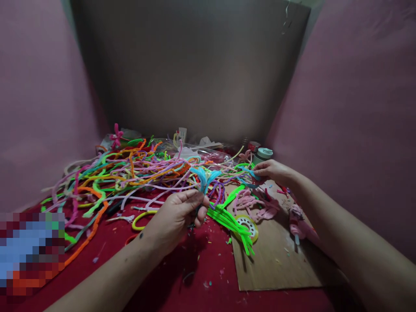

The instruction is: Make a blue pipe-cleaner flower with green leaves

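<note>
My left hand [177, 214] is closed around the stem of a small light-blue pipe-cleaner flower [204, 177], holding it upright above the red cloth [182, 277]. My right hand [273, 171] reaches forward to the edge of the pile of coloured pipe cleaners [130, 171], its fingertips pinched on a blue pipe cleaner [250, 173]. A bundle of bright green pipe cleaners [232, 216] lies between the two hands, partly over a roll of tape [248, 225].
A brown cardboard sheet [276, 264] lies on the right with pink pipe-cleaner pieces [253, 203] and a pink tool [297, 225] on it. A small teal-capped bottle [263, 154] stands behind my right hand. A big cardboard panel [195, 69] and pink walls close the back.
</note>
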A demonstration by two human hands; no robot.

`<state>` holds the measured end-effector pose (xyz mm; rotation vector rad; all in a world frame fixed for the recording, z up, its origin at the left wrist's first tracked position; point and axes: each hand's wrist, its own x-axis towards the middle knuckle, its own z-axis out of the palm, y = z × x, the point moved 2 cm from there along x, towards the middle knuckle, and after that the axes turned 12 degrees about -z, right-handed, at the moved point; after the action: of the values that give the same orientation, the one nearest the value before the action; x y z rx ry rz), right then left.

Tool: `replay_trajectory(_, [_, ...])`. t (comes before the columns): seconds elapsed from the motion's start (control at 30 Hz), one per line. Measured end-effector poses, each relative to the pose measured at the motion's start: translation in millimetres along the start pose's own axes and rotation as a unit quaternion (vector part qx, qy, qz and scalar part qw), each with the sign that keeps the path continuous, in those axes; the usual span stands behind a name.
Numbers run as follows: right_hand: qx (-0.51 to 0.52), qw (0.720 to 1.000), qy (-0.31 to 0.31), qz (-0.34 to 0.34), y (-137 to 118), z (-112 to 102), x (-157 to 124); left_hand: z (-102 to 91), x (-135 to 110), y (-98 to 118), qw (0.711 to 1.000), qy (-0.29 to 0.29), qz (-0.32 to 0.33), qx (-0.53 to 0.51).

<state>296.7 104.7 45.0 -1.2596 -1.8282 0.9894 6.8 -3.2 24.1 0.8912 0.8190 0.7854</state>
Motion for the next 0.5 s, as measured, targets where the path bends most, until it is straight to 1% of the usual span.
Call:
replay_trajectory(0.13, [-0.056, 0.998, 0.013, -0.001, 3.8, 0.0, 2.3, -0.1, 0.1, -0.5, 1.0, 0.007, 0.0, 0.007])
replay_trajectory(0.27, [-0.159, 0.987, 0.026, -0.022, 6.6, 0.3, 5.2, -1.0, 0.3, -0.9, 1.0, 0.011, 0.008, 0.015])
replay_trajectory(0.33, [-0.209, 0.977, 0.011, -0.032, 7.3, 2.9, 4.2, -1.4, 0.4, -1.3, 1.0, 0.011, 0.011, 0.017])
replay_trajectory(0.4, [-0.247, 0.968, -0.017, -0.031, 8.9, 7.1, 1.6, -1.3, 0.2, -1.6, 1.0, 0.012, 0.01, 0.017])
replay_trajectory(0.5, [-0.282, 0.958, -0.039, -0.023, 12.3, 12.3, -2.6, -0.6, -0.3, -1.7, 1.0, 0.015, 0.007, 0.014])
